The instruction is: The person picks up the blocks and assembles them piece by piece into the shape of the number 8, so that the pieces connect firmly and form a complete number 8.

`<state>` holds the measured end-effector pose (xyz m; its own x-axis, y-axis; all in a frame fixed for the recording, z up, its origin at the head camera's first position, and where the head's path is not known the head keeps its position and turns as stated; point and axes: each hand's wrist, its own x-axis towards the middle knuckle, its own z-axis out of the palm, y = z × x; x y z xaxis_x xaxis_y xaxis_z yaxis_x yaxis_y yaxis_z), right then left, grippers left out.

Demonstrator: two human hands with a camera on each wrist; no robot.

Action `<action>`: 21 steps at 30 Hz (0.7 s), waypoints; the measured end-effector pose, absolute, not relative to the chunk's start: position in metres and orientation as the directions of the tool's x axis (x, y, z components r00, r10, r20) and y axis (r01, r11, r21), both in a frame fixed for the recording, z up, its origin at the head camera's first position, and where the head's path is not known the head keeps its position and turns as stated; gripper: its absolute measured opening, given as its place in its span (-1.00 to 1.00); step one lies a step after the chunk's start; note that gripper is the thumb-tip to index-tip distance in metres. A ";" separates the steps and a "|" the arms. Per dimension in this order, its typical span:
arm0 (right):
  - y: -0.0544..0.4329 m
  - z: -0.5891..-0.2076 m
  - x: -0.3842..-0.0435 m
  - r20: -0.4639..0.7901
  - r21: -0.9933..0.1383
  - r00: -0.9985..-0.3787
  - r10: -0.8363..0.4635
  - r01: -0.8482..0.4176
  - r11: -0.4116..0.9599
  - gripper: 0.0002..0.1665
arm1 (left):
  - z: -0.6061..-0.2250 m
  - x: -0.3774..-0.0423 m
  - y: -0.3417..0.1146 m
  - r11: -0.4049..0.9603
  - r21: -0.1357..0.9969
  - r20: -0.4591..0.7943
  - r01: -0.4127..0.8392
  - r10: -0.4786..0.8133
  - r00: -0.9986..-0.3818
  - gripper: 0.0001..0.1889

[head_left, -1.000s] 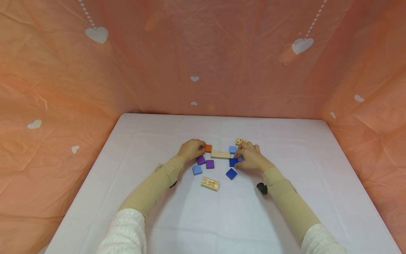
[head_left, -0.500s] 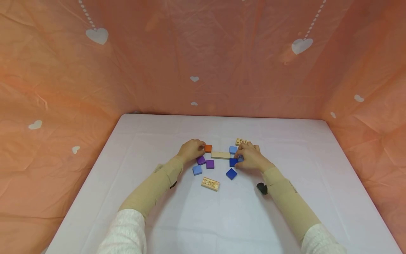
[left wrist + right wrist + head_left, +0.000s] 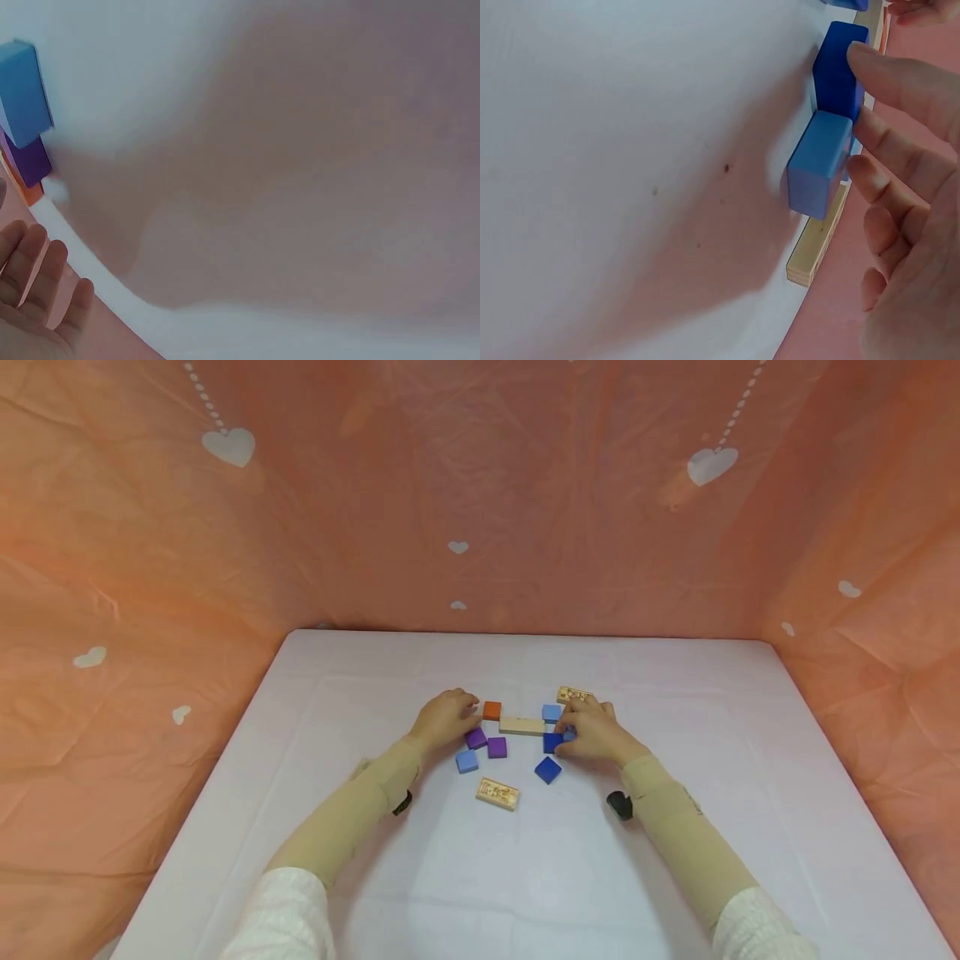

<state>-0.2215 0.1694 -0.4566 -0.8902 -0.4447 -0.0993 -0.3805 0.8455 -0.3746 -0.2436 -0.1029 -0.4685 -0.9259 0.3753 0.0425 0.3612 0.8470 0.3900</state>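
Observation:
In the head view my left hand (image 3: 442, 720) is just left of an orange block (image 3: 492, 710), with a small gap between them. Its fingers look loosely extended in the left wrist view and hold nothing. My right hand (image 3: 596, 733) pinches a dark blue block (image 3: 838, 71), its thumb on one face and a finger at the other side. Touching that block is a light blue block (image 3: 817, 169), close to the curled fingers. A plain wooden bar (image 3: 522, 727) lies between the two hands. Another light blue block (image 3: 551, 713) is behind the dark blue one.
Two purple blocks (image 3: 497, 747) and a light blue block (image 3: 467, 762) lie near the left hand. Closer to me are a loose dark blue block (image 3: 547, 770) and a patterned wooden bar (image 3: 498, 793). A second patterned bar (image 3: 573, 693) sits behind the right hand.
My left hand has drawn back left from the orange block, its fingers loosening. The right hand and the blocks have stayed in place.

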 end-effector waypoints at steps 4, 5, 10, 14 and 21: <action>0.169 -0.453 -0.220 -0.094 -0.381 -0.891 -0.445 -0.380 0.843 -0.70 | -0.469 -0.238 -0.102 0.828 0.394 0.089 0.400 0.399 -0.913 -0.67; 0.169 -0.453 -0.220 -0.093 -0.381 -0.890 -0.446 -0.382 0.842 -0.70 | -0.469 -0.236 -0.101 0.826 0.382 0.102 0.414 0.408 -0.907 -0.68; 0.169 -0.454 -0.221 -0.098 -0.380 -0.890 -0.444 -0.379 0.844 -0.70 | -0.469 -0.226 -0.098 0.805 0.303 0.162 0.510 0.484 -0.860 -0.68; 0.169 -0.455 -0.221 -0.102 -0.380 -0.891 -0.442 -0.376 0.845 -0.70 | -0.470 -0.220 -0.096 0.789 0.287 0.145 0.543 0.525 -0.839 -0.62; 0.169 -0.456 -0.222 -0.103 -0.379 -0.892 -0.441 -0.374 0.846 -0.70 | -0.473 -0.215 -0.095 0.780 0.245 0.103 0.576 0.570 -0.815 -0.60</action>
<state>-0.2216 0.1689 -0.4563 -0.8916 -0.4408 -0.1034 -0.3744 0.8463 -0.3790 -0.2145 -0.0947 -0.4725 -0.8152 0.5700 0.1027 0.5760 0.7798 0.2452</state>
